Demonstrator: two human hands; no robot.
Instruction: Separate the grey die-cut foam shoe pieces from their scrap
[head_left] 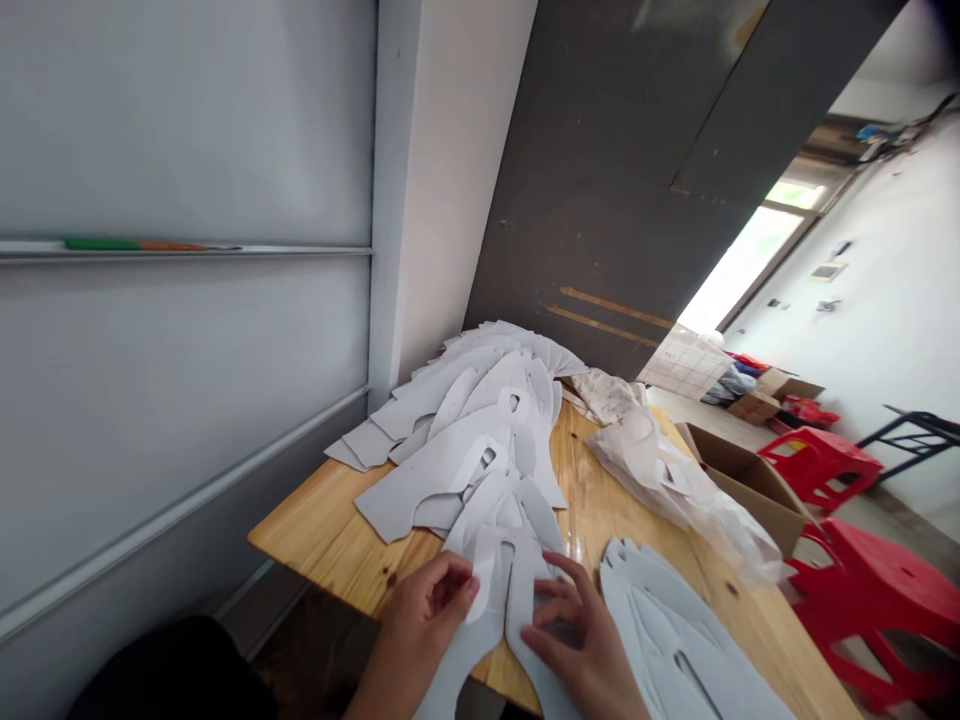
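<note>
A white cut-out sheet [495, 590] with a narrow slot lies at the table's front edge. My left hand [431, 620] is closed, pinching the sheet's left side between thumb and fingers. On the sheet's right side, my right hand [577, 630] has its thumb and fingers curled around the edge, gripping it. Beyond both hands, a long overlapping pile of similar white cut-outs [442, 450] stretches back to the wall. To the right of my right hand lies another stack of white cut-outs [675, 640].
The wooden table [322, 530] bears a crumpled clear plastic bag [675, 480] at the right. Past it are an open cardboard box [742, 480] and red plastic stools [877, 590]. A grey panel wall [187, 350] borders the left, with a green-and-orange tool [135, 244] on its ledge.
</note>
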